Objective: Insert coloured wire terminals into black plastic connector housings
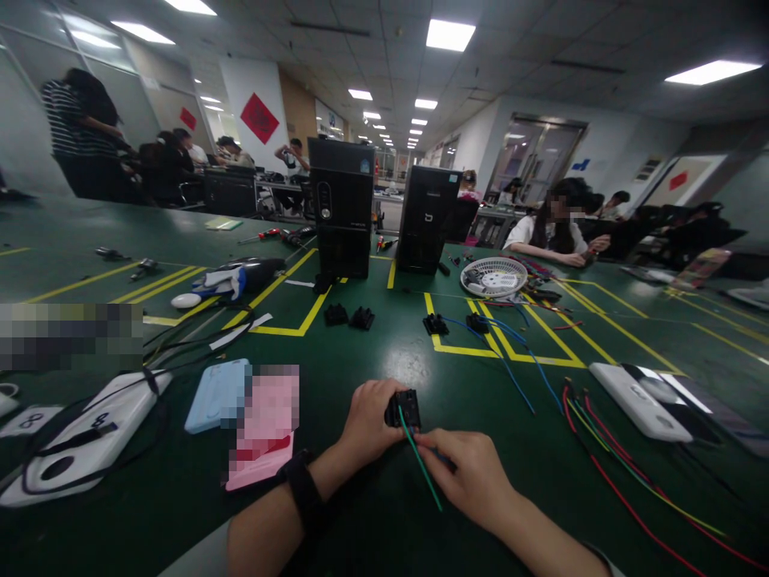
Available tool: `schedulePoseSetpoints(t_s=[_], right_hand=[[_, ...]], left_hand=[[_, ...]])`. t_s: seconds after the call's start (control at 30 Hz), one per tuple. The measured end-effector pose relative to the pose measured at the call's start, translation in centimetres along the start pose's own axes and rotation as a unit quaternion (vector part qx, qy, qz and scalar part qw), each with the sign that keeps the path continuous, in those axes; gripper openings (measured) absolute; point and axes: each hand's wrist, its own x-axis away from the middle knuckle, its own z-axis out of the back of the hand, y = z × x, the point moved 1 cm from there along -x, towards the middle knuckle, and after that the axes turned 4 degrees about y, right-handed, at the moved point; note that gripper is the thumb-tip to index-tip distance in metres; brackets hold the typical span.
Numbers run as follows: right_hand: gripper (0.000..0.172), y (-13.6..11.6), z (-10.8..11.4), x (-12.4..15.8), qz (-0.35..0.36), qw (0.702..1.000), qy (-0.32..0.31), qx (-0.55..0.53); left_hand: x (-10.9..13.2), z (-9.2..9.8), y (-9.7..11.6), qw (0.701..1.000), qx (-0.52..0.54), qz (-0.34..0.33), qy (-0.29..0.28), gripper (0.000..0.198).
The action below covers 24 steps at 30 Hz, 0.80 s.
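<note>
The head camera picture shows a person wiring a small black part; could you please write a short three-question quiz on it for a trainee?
1. True or false: the left hand holds the black switch block.
2. Which wire does the right hand pinch at the block? A) green wire B) red C) blue
3. Fill in: the white fan grille lies on the green ____.

Key: 1 true; 2 A; 3 table.
</note>
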Motion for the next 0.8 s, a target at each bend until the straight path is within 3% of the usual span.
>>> schedulePoseSetpoints(t_s=[0.23,0.67,0.8], right_hand=[[0.019,-0.4,0.15,0.28,0.042,0.999,-0.011,0.028],[0.017,-0.23,-0.04,0.09,0.012,1.0,-0.018,0.018],[0.019,-0.37,0.15,0.15,0.031,0.999,-0.009,0.013]], left_hand=[[0.05,-0.07,-0.08,1.0,-0.001,-0.009,0.004,0.039],[0.04,-0.05,-0.15,1.0,0.013,0.002,0.005,0.046],[-0.03,-0.02,-0.13,1.0,0.012,-0.002,0.006,0.044]])
